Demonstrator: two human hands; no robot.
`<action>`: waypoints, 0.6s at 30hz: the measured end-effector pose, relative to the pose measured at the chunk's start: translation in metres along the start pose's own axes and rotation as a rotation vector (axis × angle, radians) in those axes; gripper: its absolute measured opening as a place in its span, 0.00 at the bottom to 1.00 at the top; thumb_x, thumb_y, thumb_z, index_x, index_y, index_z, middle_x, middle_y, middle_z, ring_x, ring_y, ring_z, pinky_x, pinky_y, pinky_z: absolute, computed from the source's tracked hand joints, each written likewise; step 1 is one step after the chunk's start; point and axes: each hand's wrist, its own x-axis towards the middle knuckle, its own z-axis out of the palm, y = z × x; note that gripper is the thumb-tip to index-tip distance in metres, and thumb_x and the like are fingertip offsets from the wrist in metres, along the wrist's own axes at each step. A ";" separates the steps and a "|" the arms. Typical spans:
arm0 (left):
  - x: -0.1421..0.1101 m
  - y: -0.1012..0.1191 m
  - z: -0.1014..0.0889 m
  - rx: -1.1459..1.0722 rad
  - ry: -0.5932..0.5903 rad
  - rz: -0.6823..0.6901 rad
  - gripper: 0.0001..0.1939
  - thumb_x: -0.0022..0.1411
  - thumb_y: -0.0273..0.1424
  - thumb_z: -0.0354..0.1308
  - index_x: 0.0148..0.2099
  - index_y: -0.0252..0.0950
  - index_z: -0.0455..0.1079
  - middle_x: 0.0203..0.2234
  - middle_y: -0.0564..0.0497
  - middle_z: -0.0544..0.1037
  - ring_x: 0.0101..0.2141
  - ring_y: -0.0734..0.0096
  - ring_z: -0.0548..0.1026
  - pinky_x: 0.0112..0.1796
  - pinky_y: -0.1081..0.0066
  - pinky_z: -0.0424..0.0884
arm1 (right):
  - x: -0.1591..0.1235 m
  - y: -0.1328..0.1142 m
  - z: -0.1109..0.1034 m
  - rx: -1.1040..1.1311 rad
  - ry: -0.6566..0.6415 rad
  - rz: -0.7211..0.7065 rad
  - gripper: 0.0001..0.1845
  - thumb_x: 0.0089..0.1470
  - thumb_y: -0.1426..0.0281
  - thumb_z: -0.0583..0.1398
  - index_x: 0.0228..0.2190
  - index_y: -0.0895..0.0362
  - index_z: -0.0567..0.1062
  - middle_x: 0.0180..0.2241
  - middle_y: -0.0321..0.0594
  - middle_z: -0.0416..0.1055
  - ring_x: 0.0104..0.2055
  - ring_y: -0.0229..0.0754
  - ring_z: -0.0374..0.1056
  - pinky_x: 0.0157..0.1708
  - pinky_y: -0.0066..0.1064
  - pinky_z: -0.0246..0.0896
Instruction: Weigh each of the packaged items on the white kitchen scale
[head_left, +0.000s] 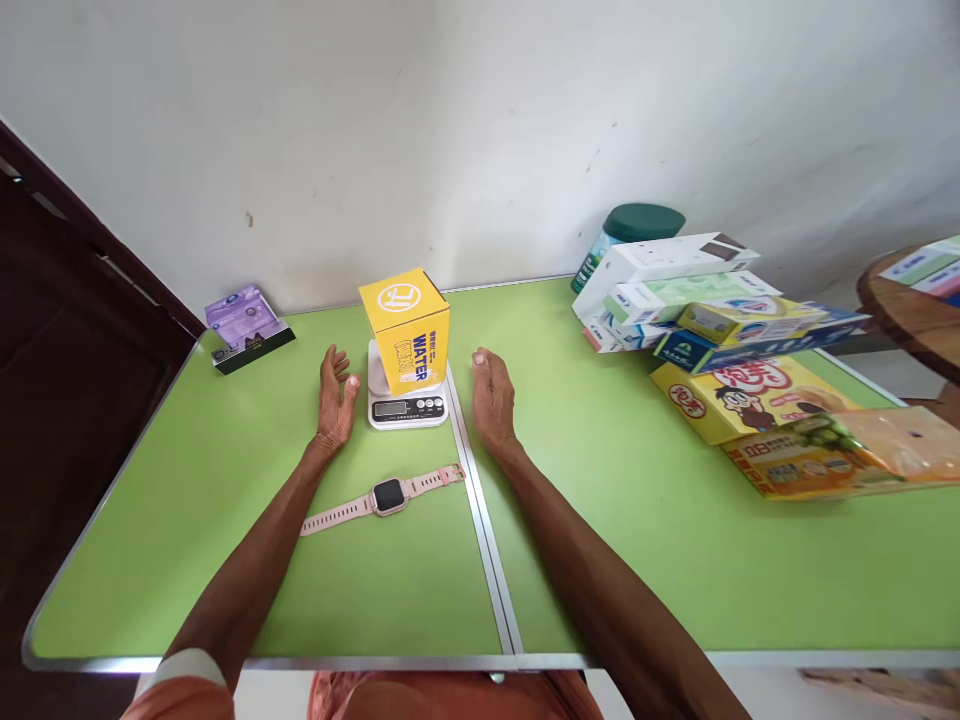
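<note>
A yellow box (406,329) marked WATER stands on a small white kitchen scale (406,406) at the middle of the green table (615,520). My left hand (334,397) rests open on the table just left of the scale, palm turned toward it. On the other side of the scale lies my right hand (491,398), also open, with its fingers pointing away from me. Neither hand touches the box or holds anything. A pink smartwatch (388,496) lies flat nearer to me, between my forearms.
A purple and black box (247,326) sits at the far left corner. A heap of cartons and snack packs (739,345) with a green-lidded jar (634,232) fills the right side. A metal seam (484,530) splits the table. A round wooden table (919,310) stands at the far right.
</note>
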 end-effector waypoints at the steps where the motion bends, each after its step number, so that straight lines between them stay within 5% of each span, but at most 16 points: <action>1: 0.000 -0.002 0.001 0.001 0.026 -0.017 0.55 0.66 0.74 0.48 0.80 0.41 0.52 0.70 0.30 0.68 0.68 0.42 0.74 0.66 0.43 0.72 | 0.001 0.001 0.000 0.005 0.004 0.009 0.35 0.73 0.40 0.48 0.53 0.53 0.79 0.55 0.53 0.79 0.59 0.55 0.72 0.66 0.56 0.64; 18: 0.004 -0.016 0.004 0.000 0.112 -0.129 0.52 0.67 0.74 0.44 0.75 0.40 0.60 0.65 0.33 0.73 0.64 0.47 0.77 0.63 0.47 0.75 | 0.001 -0.001 -0.001 -0.012 -0.022 -0.028 0.33 0.71 0.38 0.47 0.42 0.51 0.75 0.45 0.48 0.80 0.48 0.53 0.71 0.58 0.51 0.68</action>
